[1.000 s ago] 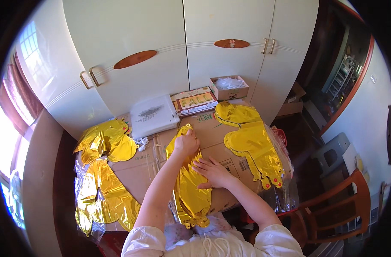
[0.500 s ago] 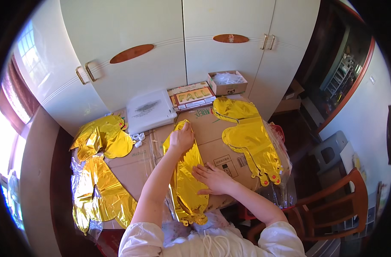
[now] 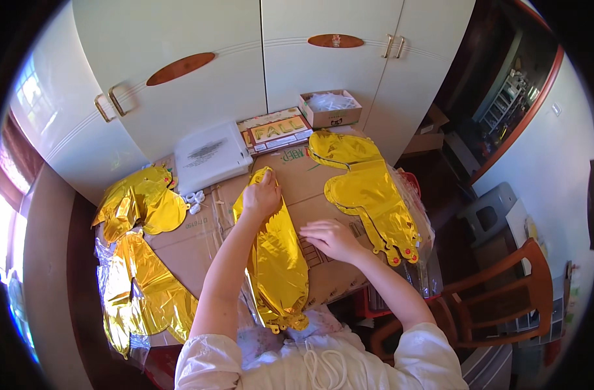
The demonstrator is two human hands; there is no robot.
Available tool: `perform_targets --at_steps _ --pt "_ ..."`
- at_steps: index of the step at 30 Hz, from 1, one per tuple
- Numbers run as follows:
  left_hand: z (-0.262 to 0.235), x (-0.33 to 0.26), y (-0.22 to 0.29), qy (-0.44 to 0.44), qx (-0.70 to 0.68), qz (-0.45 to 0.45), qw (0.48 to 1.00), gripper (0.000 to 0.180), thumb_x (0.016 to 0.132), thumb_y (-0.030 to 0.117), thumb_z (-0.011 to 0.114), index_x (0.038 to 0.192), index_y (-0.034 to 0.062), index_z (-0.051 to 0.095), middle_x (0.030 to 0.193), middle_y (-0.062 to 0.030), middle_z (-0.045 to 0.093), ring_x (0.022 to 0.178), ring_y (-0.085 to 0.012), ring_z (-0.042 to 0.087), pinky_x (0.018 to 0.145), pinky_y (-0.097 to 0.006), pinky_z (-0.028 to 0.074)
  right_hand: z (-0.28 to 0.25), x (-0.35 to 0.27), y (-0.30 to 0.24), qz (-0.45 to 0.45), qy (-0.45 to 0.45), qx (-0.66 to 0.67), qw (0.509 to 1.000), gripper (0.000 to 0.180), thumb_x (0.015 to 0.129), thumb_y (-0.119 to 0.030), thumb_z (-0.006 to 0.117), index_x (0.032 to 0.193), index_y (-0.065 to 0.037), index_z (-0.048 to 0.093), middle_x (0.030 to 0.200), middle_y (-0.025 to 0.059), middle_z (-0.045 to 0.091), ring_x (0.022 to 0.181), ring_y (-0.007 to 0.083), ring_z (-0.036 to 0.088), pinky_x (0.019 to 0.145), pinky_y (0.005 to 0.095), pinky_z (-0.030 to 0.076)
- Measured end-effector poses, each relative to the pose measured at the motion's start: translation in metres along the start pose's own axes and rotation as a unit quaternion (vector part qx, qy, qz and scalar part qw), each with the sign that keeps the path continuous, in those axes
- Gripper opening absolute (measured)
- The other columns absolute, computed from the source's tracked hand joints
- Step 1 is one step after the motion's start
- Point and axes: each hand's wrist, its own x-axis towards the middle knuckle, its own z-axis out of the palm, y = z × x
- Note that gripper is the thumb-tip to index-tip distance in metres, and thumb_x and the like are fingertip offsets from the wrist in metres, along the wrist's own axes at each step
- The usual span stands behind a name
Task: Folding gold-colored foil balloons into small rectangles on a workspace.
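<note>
The left hand [image 3: 263, 194] is pinching the top end of the flat gold foil balloon [image 3: 277, 260] with closed fingers. The right hand [image 3: 332, 237] is lying open and flat on the cardboard [image 3: 310, 182], just beside the balloon's right edge, holding nothing.

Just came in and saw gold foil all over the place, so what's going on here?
A person is flattening a long, deflated gold foil balloon on a brown cardboard sheet that covers the work surface. The left hand presses down on the balloon's far end, while the right hand rests flat on the cardboard beside it. A stack of similar gold foil balloons lies to the right, and crumpled gold foil pieces lie to the left.
</note>
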Motion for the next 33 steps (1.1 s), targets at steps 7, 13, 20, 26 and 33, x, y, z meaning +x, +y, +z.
perform_targets --at_steps 7,13,20,26,33 --pt "-0.002 0.0 0.0 0.003 0.003 -0.001 1.0 0.055 0.094 0.038 0.039 0.137 0.0049 0.042 0.139 -0.0108 0.048 0.085 -0.0323 0.068 0.071 -0.042 0.055 0.029 0.031 0.018 -0.062 -0.009 -0.154 0.986 0.028 0.079 -0.03 0.069 0.102 -0.013 0.072 0.115 -0.0009 0.066 0.124 0.0215 0.05 0.099 0.038 0.038" --pt "-0.004 -0.002 -0.001 -0.002 -0.002 -0.007 1.0 0.055 0.094 0.038 0.039 0.137 0.0052 0.042 0.139 -0.0105 0.048 0.086 -0.0323 0.067 0.072 -0.042 0.055 0.025 0.013 0.012 -0.095 -0.038 -0.176 0.979 0.039 0.076 -0.04 0.069 0.106 -0.014 0.07 0.119 -0.0019 0.064 0.128 0.0243 0.046 0.102 0.0413 0.036" --pt "-0.005 -0.003 0.0 -0.006 -0.007 -0.014 1.0 0.054 0.094 0.039 0.039 0.138 0.0067 0.042 0.14 -0.0092 0.047 0.088 -0.0316 0.067 0.073 -0.043 0.055 0.008 -0.006 -0.012 -0.094 -0.128 -0.213 0.964 0.051 0.077 -0.047 0.065 0.117 -0.015 0.064 0.13 -0.0013 0.057 0.135 0.0254 0.037 0.106 0.0418 0.033" --pt "-0.001 -0.001 -0.001 -0.012 -0.017 -0.01 1.0 0.059 0.093 0.04 0.04 0.141 0.0047 0.038 0.142 -0.0097 0.044 0.083 -0.0319 0.067 0.072 -0.044 0.054 0.006 0.002 -0.016 -0.166 -0.207 -0.147 0.953 0.046 0.076 -0.04 0.068 0.111 -0.011 0.066 0.125 0.0037 0.059 0.126 0.0245 0.045 0.105 0.0388 0.035" --pt "-0.001 0.0 -0.003 -0.019 -0.017 -0.016 1.0 0.059 0.093 0.041 0.04 0.141 0.0056 0.037 0.144 -0.0085 0.042 0.088 -0.0315 0.067 0.075 -0.042 0.054 0.024 0.012 -0.036 -0.129 -0.201 -0.17 0.956 0.034 0.074 -0.029 0.07 0.103 -0.011 0.067 0.103 0.0026 0.063 0.099 0.0195 0.059 0.088 0.0351 0.047"
